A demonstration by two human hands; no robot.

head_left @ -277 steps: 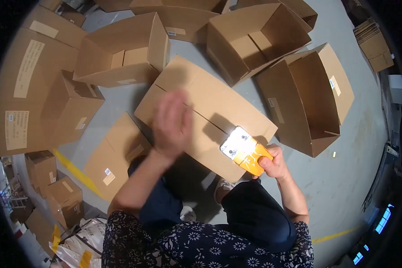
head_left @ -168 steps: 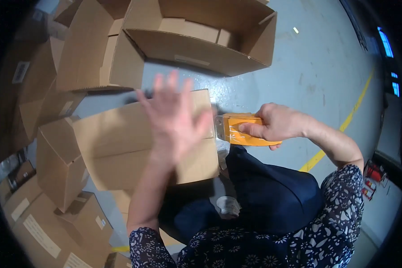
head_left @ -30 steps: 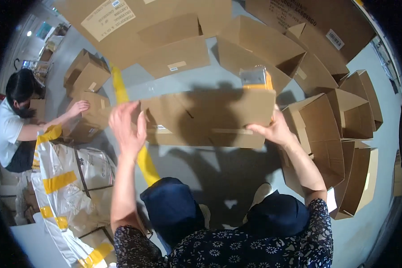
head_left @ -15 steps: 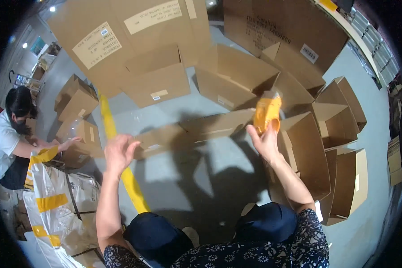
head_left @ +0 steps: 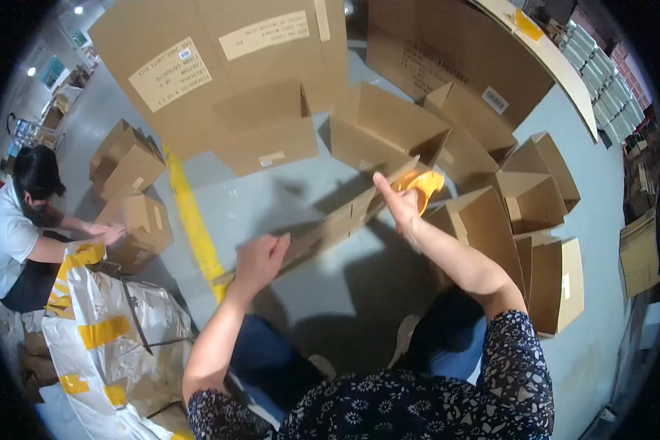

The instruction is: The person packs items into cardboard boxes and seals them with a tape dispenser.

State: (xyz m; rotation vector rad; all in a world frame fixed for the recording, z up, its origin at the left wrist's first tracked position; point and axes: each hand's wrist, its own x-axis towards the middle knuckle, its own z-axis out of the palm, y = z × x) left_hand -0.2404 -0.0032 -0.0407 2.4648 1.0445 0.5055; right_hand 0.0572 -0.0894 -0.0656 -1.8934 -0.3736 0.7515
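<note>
A folded-flat brown carton (head_left: pixel 337 224) slants across in front of me, its far right end higher in the picture than its near left end. My left hand (head_left: pixel 259 264) is closed at its left part, thumb up, the other fingers partly hidden. Wrapped round an orange tape dispenser (head_left: pixel 430 180), my right hand (head_left: pixel 402 205) is by the carton's right end, thumb pointing up. Part of the dispenser is hidden behind that hand.
Open cartons (head_left: pixel 389 125) stand in an arc ahead and right. Tall large boxes (head_left: pixel 231 81) rise behind them. A white wrapped bundle (head_left: pixel 117 330) with yellow tape lies left, near a yellow floor line (head_left: pixel 191 209). A co-worker (head_left: pixel 22 227) crouches beside cartons at far left.
The carton has swung, its left end nearer me and its right end farther. My left hand has moved right and nearer; the right hand with the dispenser has shifted left and turned.
</note>
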